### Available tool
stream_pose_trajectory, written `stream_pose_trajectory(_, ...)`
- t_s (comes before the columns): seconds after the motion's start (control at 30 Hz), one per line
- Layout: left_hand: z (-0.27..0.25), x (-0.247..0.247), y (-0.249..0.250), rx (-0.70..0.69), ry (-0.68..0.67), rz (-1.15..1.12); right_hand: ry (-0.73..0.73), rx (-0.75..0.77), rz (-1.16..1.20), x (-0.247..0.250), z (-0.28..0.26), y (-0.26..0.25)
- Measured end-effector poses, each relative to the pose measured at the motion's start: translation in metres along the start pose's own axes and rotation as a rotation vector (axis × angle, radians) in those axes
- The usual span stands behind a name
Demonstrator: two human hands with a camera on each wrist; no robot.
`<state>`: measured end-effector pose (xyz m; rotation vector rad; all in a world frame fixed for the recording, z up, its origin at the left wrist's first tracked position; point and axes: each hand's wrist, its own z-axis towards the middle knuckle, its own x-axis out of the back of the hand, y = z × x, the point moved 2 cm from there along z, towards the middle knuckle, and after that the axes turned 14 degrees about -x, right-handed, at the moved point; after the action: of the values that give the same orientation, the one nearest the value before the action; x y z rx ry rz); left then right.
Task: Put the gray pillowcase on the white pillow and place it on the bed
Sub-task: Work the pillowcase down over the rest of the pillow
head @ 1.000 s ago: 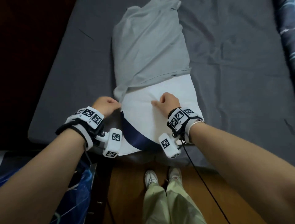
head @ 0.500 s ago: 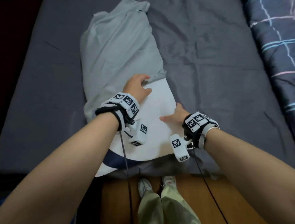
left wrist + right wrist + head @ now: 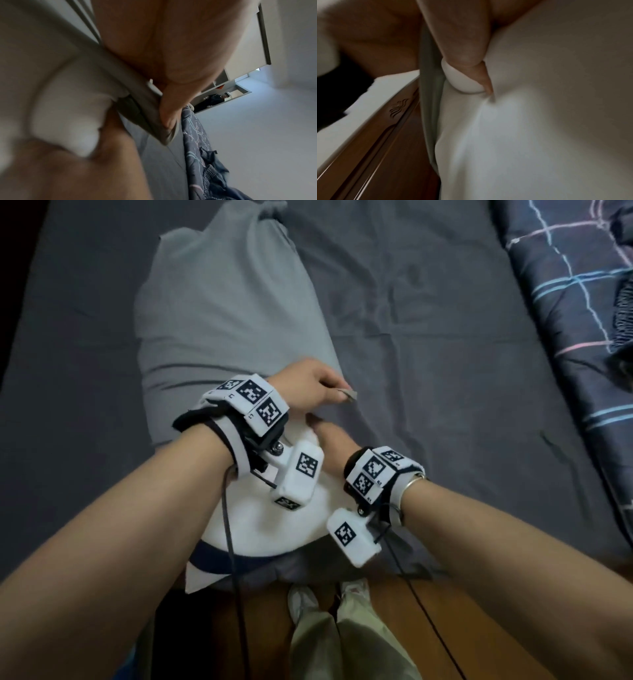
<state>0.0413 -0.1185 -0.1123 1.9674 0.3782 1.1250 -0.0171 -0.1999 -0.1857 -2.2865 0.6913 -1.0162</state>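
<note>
Overhead head view; blurry, perhaps hem-close wrists.

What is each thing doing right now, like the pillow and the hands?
white pillow: partly inside the case, near end bare.
gray pillowcase: covers the pillow's far part.
left hand: pinches the pillowcase's edge.
right hand: pinches the pillow.
bed: sheet wrinkled.

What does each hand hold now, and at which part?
The left hand pinches the gray pillowcase at the hem of its open end. The right hand grips the white pillow at its side, beside that hem.
</note>
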Motion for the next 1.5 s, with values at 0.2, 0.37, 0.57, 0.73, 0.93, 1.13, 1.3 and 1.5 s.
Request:
stream_pose_trajectory(0.2, -0.030, -0.021, -0.011, 0.043, -0.018, -0.026, 0.025, -0.148, 0.115, 0.022, -0.017, 0.042)
stream_pose_trajectory(0.37, -0.042, -0.042, -0.014, 0.059, 0.068, -0.109, 0.188, -0.111, 0.212, 0.040, -0.016, 0.047)
stream_pose_trajectory(0.57, -0.071, -0.045, -0.036, 0.214, 0.181, -0.010, 0.307, -0.176, 0.116, 0.035, -0.002, 0.044)
stream_pose_trajectory(0.73, -0.105, -0.043, -0.056, 0.361, 0.252, 0.373, 0.358, -0.270, 0.082, 0.051, -0.014, 0.065)
stream_pose_trajectory(0.93, -0.124, -0.046, -0.066, 0.414, 0.335, 0.348, 0.267, -0.467, 0.130, 0.034, -0.026, 0.092)
stream_pose_trajectory(1.13, -0.179, -0.031, -0.098, 0.526, 0.555, 0.231, -0.003, -0.533, 0.406, -0.010, -0.053, 0.073)
stream_pose_trajectory(1.3, -0.222, -0.033, -0.152, 0.604, 0.431, 0.098, -0.134, -0.574, 0.261, -0.037, -0.053, 0.074)
stream_pose_trajectory(1.5, -0.241, -0.046, -0.166, 0.563, 0.502, 0.031, 0.134, -0.514, 0.511, -0.066, -0.042, 0.047)
